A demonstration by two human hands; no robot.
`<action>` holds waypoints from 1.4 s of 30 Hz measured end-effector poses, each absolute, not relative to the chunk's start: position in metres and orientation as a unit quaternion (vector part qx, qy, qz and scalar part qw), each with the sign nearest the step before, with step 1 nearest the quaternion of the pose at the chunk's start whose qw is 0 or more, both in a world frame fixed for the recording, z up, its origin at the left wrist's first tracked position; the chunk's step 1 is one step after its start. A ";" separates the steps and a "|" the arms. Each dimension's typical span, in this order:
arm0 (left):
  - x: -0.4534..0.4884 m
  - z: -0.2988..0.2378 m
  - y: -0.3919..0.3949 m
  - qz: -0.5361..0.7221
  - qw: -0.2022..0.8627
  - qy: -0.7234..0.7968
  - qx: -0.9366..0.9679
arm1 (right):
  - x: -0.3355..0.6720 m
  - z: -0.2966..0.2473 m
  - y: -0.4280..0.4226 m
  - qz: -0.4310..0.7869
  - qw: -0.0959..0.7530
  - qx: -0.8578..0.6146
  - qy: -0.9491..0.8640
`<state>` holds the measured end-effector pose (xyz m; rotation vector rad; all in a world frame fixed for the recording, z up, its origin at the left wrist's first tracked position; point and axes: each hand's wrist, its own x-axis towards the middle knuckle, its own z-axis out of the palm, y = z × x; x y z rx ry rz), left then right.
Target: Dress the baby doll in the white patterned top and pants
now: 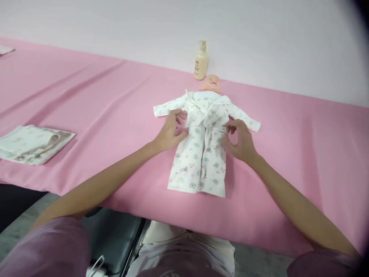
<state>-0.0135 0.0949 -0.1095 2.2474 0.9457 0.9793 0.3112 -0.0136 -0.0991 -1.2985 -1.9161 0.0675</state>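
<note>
**On pink table, both hands at the doll's waist**

Nearest the camera, below the table edge: mauve sleeves and a pale lap, black chair [115, 231] at lower left. Past that, pink tablecloth [288, 161] draped over the front edge, creased on the left side. Near its left edge, well apart from the hands: folded cloth [31, 144], white with faint print, lying flat.

Mid-table, centred: doll [211, 82] on its back, feet toward camera, head away. Dressed in white printed garment [198, 161], both sleeves spread out sideways. Left hand [170, 132] at the garment's left side by the waist, just under the sleeve. Thumb and fingertips closed on the fabric edge (a pinch, not a full fist). Right hand [240, 140] on the opposite side, fingers bent, tips touching fabric below the right sleeve. Cannot tell whether cloth is actually gripped there or only touched. Both forearms bare, angled inward.

Beyond the doll's head, just beside it: cream pump bottle [201, 61], upright, near the table's back edge. Behind that, plain pale wall [259, 38]. Far top left, corner of another light cloth [4, 49], mostly cut off.
</note>
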 end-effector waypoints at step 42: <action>-0.008 -0.117 0.104 0.169 0.186 0.426 0.869 | 0.334 -0.116 0.003 0.261 0.248 -0.582 -0.729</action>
